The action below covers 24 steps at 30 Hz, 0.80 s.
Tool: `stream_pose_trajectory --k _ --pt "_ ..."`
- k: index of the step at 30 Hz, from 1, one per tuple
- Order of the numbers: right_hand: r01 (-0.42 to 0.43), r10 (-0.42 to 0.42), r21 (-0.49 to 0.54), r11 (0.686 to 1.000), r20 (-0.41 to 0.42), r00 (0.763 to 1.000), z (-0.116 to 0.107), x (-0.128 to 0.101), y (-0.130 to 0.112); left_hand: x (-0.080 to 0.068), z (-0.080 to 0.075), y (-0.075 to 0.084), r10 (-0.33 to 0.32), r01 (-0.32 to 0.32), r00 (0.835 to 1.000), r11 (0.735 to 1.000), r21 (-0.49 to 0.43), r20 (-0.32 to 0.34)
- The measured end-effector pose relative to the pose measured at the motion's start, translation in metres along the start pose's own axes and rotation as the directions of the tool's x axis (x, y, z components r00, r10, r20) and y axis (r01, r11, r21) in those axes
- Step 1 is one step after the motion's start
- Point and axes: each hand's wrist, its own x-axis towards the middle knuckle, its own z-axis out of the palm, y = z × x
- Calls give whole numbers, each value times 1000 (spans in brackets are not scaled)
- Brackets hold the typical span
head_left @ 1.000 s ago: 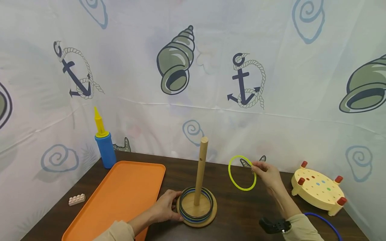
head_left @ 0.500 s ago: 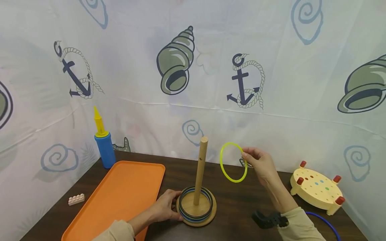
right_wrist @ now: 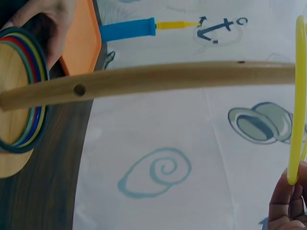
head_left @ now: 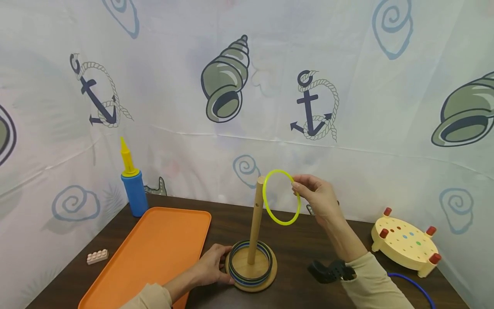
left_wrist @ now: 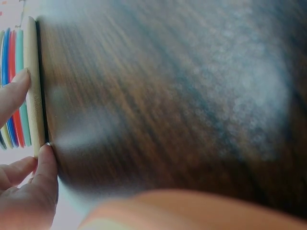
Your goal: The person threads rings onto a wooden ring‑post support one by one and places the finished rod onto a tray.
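Observation:
My right hand (head_left: 319,198) pinches a yellow ring (head_left: 284,223) between thumb and fingers, up by the top of a wooden post (head_left: 256,223). In the head view the ring's left edge overlaps the post top; in the right wrist view the yellow ring (right_wrist: 301,96) stands edge-on at the post's tip. The post rises from a round wooden base (head_left: 242,262) on the table. Several coloured rings (right_wrist: 39,81), among them green, red, blue and yellow, lie stacked round its foot. My left hand (head_left: 211,265) grips the base's left edge, with fingers (left_wrist: 47,165) at the rim.
An orange tray (head_left: 154,253) lies left of the base, with a pale toy brick (head_left: 97,256) beyond it. A blue and yellow pump (head_left: 134,193) stands at the back left. On the right are a cream board with red-tipped legs (head_left: 405,244) and a blue ring (head_left: 414,285).
My right hand has carried the yellow ring left and upward, from right of the post to its top. My left hand has stayed at the base.

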Motion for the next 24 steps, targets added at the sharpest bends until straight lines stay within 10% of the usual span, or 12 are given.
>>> stream_pose_trajectory --k 24 --pt "0 -1 20 1000 72 997 38 8 16 0 0 -1 -30 30 1000 999 20 -5"
